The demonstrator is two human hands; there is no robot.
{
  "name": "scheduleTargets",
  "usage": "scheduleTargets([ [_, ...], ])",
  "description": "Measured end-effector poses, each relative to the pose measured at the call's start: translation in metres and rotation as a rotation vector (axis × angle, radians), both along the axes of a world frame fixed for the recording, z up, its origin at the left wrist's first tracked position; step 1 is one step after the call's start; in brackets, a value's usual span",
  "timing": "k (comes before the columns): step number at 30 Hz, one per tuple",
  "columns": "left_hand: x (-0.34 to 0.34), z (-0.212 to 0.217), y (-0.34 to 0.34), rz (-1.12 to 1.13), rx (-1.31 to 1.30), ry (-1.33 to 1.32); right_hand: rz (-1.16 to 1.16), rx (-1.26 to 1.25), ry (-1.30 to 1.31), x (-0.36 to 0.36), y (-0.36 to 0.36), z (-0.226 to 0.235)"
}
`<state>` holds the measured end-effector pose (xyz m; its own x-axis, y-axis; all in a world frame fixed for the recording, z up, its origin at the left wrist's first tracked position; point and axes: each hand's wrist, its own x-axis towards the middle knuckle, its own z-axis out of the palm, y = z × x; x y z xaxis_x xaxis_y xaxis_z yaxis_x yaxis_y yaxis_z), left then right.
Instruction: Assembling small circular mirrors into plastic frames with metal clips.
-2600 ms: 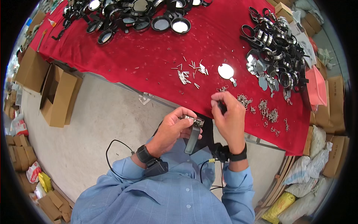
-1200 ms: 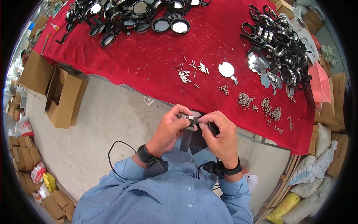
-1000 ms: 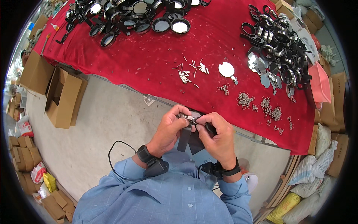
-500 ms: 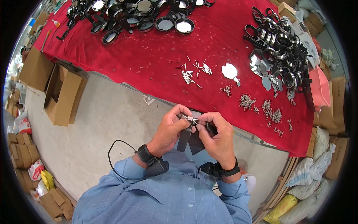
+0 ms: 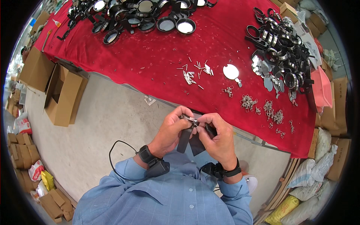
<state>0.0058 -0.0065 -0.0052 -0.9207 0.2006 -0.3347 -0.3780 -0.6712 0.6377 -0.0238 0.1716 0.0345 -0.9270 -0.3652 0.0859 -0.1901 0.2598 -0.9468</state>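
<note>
- Near the centre of the frame, the left hand (image 5: pixel 173 129) and the right hand (image 5: pixel 218 135) meet just below the edge of the red tabletop (image 5: pixel 157 63).
- Both hands pinch a small metal clip (image 5: pixel 191 120) between their fingertips; the left hand's fingers curl over it from the left, and the right hand's thumb and forefinger close on it from the right.
- A dark strap (image 5: pixel 184 138) hangs down from the clip between the 2 hands, with a second dark piece (image 5: pixel 197 144) beside it under the right hand.
- Each wrist carries a black band.
- On the tabletop above the hands lie loose small metal pins (image 5: pixel 193 73) and a round silver disc (image 5: pixel 230 71).
- To the right of these sit clusters of small metal clips (image 5: pixel 262 107).
- A heap of black round frames (image 5: pixel 142 15) fills the upper left of the frame, and another heap of black rings (image 5: pixel 281 45) sits at the upper right.
- Open cardboard boxes (image 5: pixel 62 95) stand on the floor at the left.
</note>
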Motion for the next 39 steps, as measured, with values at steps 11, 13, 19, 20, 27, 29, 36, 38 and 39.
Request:
scheduleTargets([
  [11,-0.0014,0.0001,0.0016,-0.019,0.013,-0.022,0.01,0.037,0.047,-0.002,0.0027,0.0],
  [13,-0.0012,0.0,0.0018,-0.02,0.017,-0.024,0.015,0.032,0.038,-0.0011,0.0029,-0.0006],
  [19,-0.0013,-0.0002,0.0024,-0.033,0.017,-0.034,0.024,0.021,0.032,0.0001,0.0027,-0.0015],
  [20,-0.0015,0.0,0.0025,-0.038,0.011,-0.036,0.024,0.018,0.026,0.0002,0.0024,-0.0008],
  [27,-0.0003,-0.0052,0.0032,-0.056,0.039,-0.037,0.03,0.041,0.053,0.0006,0.0028,-0.003],
  [29,0.0,-0.0052,0.0032,-0.047,0.03,-0.05,0.043,0.056,0.049,0.0004,0.0031,-0.0038],
  [36,0.0004,-0.0062,0.0045,-0.027,-0.004,-0.07,0.06,0.069,0.046,-0.0008,0.0044,-0.0083],
  [38,0.0006,-0.0061,0.0045,-0.03,-0.002,-0.076,0.064,0.081,0.054,-0.0011,0.0046,-0.0086],
  [39,0.0007,-0.0067,0.0046,-0.03,-0.002,-0.076,0.064,0.081,0.054,-0.0013,0.0047,-0.0094],
])
